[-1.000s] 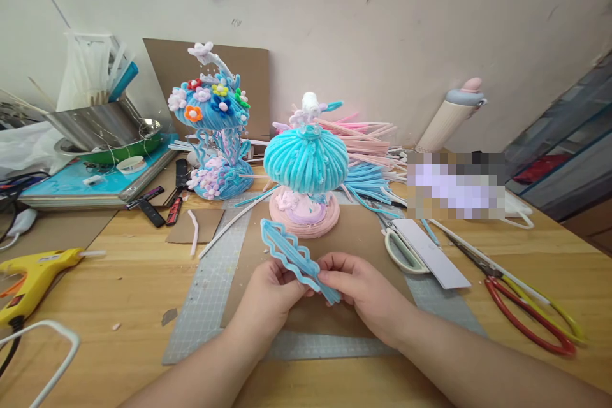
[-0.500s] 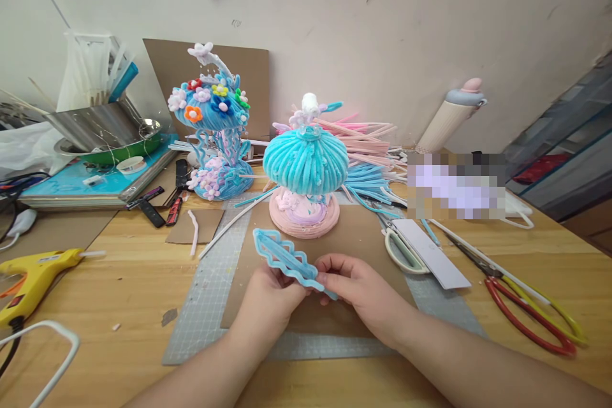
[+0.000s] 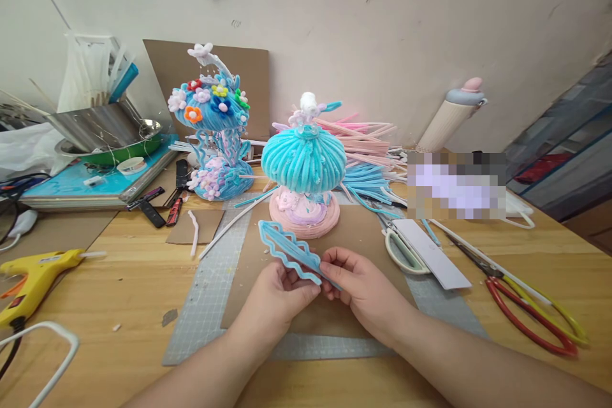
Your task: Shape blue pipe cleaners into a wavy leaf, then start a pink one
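Both hands hold a wavy leaf-shaped piece of light blue pipe cleaner (image 3: 287, 247) above a brown cardboard sheet (image 3: 363, 229). My left hand (image 3: 280, 299) pinches its lower edge, fingers closed. My right hand (image 3: 358, 284) pinches its stem end, fingers closed. Just behind the piece stands a blue pipe-cleaner mushroom on a pink base (image 3: 304, 172). A second, flower-covered blue mushroom model (image 3: 213, 134) stands further back on the left.
A grey cutting mat (image 3: 205, 293) lies under the cardboard. A yellow glue gun (image 3: 33, 274) is at the left. Scissors (image 3: 401, 248), red-handled pliers (image 3: 526, 312) and a white strip (image 3: 430, 252) lie at the right. Loose pink and blue pipe cleaners (image 3: 368, 146) are piled behind.
The blue leaf piece was turned slightly in my fingers and its stem end is now tucked under my right hand. Both hands stayed in about the same place.
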Available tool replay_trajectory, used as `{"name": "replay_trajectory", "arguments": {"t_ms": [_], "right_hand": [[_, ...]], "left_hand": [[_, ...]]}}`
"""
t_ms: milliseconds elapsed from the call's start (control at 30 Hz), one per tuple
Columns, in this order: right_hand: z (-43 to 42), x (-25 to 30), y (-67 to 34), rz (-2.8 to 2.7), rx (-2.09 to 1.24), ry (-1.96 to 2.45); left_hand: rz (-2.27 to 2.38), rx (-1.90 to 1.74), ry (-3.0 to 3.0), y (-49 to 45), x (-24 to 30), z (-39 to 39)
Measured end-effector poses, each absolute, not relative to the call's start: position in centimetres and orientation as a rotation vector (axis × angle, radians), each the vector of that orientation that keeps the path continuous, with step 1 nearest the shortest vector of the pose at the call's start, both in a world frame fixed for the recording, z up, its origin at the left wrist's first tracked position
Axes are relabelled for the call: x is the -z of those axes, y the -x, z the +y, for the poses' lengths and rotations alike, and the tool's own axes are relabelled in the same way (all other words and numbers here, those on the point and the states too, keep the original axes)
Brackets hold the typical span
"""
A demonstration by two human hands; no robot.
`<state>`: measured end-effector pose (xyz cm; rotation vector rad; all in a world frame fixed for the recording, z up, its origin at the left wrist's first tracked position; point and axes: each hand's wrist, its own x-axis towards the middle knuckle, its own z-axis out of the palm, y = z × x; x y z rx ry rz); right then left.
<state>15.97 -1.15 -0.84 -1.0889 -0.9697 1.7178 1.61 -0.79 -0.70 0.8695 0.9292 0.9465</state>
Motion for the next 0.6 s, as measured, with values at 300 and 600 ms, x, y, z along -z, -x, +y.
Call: {"name": "replay_trajectory", "arguments": {"t_ms": [300,600], "right_hand": [[-1.33,0.62,-15.83,-0.889,-1.734,1.077],[-1.58,0.83,-15.55,-0.937,-1.699,1.08]], "left_hand": [[0.962,-0.92,-0.812,-1.1,-0.23,-0.8],[0.939,-0.809,-0.763,-0.99,-0.02,-0.82]]}}
